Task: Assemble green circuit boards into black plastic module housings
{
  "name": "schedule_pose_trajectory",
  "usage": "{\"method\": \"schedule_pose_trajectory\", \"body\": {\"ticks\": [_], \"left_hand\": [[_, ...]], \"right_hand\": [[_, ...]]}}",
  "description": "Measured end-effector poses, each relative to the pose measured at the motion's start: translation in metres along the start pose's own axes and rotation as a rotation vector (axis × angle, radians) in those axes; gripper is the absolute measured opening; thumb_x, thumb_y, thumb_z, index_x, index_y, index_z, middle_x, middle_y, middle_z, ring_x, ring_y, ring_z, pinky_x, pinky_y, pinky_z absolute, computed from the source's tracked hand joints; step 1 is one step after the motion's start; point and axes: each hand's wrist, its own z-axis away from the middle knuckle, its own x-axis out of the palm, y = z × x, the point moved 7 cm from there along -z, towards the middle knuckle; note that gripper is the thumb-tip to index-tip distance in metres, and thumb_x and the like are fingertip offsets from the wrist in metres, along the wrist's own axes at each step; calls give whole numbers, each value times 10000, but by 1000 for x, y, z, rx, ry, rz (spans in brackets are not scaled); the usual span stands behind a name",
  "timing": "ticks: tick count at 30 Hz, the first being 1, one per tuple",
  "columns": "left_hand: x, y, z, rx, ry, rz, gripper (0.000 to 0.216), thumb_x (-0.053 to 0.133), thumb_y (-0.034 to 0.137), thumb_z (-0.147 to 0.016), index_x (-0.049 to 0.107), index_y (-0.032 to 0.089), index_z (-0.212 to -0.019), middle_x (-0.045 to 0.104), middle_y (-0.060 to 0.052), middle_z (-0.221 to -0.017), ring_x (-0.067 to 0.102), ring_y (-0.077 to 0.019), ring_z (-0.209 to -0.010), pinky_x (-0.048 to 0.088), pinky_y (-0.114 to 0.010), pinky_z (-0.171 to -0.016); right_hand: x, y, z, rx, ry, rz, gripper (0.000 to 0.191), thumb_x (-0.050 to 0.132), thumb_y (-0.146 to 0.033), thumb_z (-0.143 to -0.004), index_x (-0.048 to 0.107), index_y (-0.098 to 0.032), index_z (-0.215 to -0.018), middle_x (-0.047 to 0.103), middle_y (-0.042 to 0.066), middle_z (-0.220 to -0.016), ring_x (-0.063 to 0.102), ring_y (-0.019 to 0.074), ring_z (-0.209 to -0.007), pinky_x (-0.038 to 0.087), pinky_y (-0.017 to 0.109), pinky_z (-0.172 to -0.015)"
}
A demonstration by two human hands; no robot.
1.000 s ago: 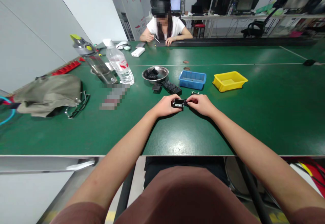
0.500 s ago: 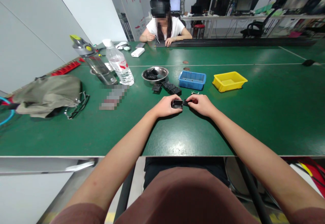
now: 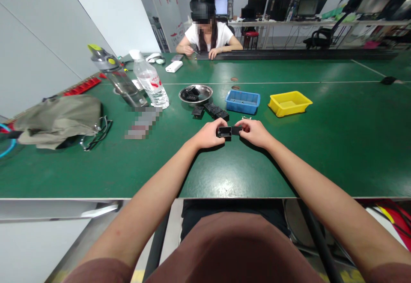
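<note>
My left hand [image 3: 208,134] is closed round a small black box-shaped part [image 3: 224,132], held just above the green table [image 3: 96,167]. My right hand [image 3: 255,132] pinches another small black piece [image 3: 236,130] that touches the box's right end. Several similar black parts [image 3: 215,111] lie in a row just beyond my hands. More of them sit in a round metal dish [image 3: 196,93]. A blue bin [image 3: 242,101] and a yellow bin [image 3: 290,102] stand further back to the right.
Two water bottles [image 3: 149,83] stand at the back left, with a grey-green bag [image 3: 61,119] and glasses [image 3: 98,134] near the left edge. Another person [image 3: 207,30] sits working at the far side. The table's near edge runs just below my forearms.
The black box in my left hand has been turned slightly. My right hand has brought its small piece up against the box's right end. Both hands stay in the same spot.
</note>
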Motion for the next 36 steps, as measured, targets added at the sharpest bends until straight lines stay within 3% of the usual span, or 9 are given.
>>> {"method": "schedule_pose_trajectory", "body": {"ticks": [16,28,32,36], "left_hand": [[-2,1,0,13,50,-54,300,659,322,-712,615,194,-980,687,-11,-850,636,-177,-757,486,-288,-728],[-3,-2,-1,-1,86,-121,313,658,358,-739,618,196,-1004,701,-35,-889,654,-204,-799,494,-306,-774],[-3,-4,-1,-5,84,-115,316,658,372,-741,621,196,-1001,702,-25,-872,649,-195,-781,494,-300,-767],[-4,-4,-1,-11,84,-113,315,661,370,-738,627,195,-998,697,-21,-848,643,-190,-762,492,-299,-756]], "right_hand": [[-1,-1,0,-37,-2,25,241,625,-156,-766,724,-190,-984,646,-24,-678,537,131,-587,417,252,-645],[-2,-19,7,-185,-30,40,46,583,-171,-657,609,-207,-644,602,-12,-605,512,143,-579,370,262,-626],[-13,-21,9,-173,69,-20,58,553,-187,-605,536,-224,-563,554,-16,-548,489,149,-539,397,281,-621],[-29,-15,19,-93,278,-80,102,527,-230,-624,463,-245,-546,505,4,-551,458,173,-552,401,321,-634]]}}
